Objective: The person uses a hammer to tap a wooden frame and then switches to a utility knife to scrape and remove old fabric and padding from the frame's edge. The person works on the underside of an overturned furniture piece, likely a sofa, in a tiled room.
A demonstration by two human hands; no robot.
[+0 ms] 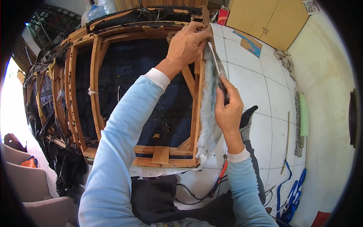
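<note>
A wooden furniture frame with dark cloth and springs behind it stands before me, stripped of its cover. Along its right side runs grey-white padding, with brown fabric at the far right corner. My left hand is closed on that fabric, its fingers bent at the corner. In my right hand is a knife with a dark handle. Its long pale blade points away from me along the padding, the tip close to my left fingers.
Torn black cloth hangs off the frame's left side, near grey chairs. A red-handled hammer and a cable lie on the tiled floor. Blue straps lie at the right, and a yellow cabinet stands at the back.
</note>
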